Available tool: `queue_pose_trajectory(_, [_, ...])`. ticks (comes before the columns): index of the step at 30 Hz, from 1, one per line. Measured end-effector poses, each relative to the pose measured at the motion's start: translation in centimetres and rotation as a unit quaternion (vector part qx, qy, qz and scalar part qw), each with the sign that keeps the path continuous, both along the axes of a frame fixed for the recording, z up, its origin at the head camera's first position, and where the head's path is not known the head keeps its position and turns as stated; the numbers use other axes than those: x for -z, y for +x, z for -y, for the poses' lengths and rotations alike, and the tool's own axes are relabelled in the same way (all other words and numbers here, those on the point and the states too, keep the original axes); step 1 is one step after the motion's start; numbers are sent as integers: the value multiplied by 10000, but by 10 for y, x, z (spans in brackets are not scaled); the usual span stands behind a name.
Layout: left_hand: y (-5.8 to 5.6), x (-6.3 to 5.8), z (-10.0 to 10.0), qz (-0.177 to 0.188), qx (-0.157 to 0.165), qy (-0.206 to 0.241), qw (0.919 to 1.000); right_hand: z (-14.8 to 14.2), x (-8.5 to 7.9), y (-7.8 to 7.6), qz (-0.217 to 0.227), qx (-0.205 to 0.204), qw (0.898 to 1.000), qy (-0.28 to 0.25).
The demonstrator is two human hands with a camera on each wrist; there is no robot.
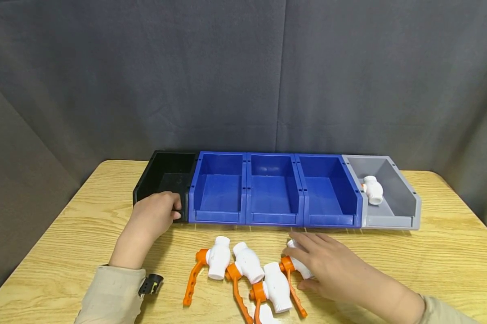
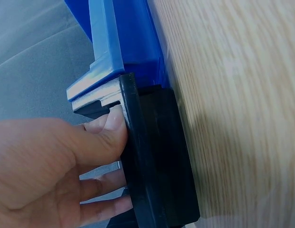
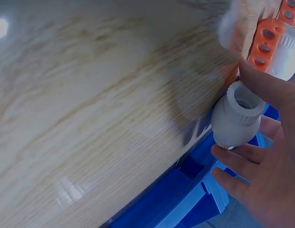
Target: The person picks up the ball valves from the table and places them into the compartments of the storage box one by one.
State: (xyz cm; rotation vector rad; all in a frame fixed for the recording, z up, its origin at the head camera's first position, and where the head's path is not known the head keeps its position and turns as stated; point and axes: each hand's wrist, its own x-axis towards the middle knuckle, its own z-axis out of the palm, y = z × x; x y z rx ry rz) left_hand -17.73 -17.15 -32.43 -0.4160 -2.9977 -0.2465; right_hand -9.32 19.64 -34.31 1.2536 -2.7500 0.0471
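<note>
My left hand (image 1: pixel 157 215) reaches over the front lip of the black bin (image 1: pixel 144 177). In the left wrist view the thumb (image 2: pixel 118 123) lies at the inner side of the lip, while the other fingertips are hidden behind it; I cannot tell whether they hold anything. My right hand (image 1: pixel 332 263) spans a white ball valve (image 1: pixel 304 269) with an orange lever, lying on the table. Seen from the right wrist, its thumb is at one end of the valve (image 3: pixel 235 116) and its fingertips (image 3: pixel 221 153) at the other.
Several similar ball valves (image 1: pixel 219 258) lie left of my right hand. Three blue bins (image 1: pixel 216 217) stand beside the black one in a row, then a grey bin (image 1: pixel 389 222) containing a ball valve (image 1: pixel 373 191). A dark curtain (image 1: pixel 227 81) hangs behind the wooden table (image 1: pixel 449 252).
</note>
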Motion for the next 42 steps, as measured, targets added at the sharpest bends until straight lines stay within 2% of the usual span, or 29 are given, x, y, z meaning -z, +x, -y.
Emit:
queue_pose_trajectory(24, [1,-1,1,18,6,-11,10000,-7,-5,-1,-580,-165,9978,-275])
queue_pose_trajectory(42, [2,-2,0,59,-29,-37,10000,-23,-21,-7,-1059,72,9938,-321])
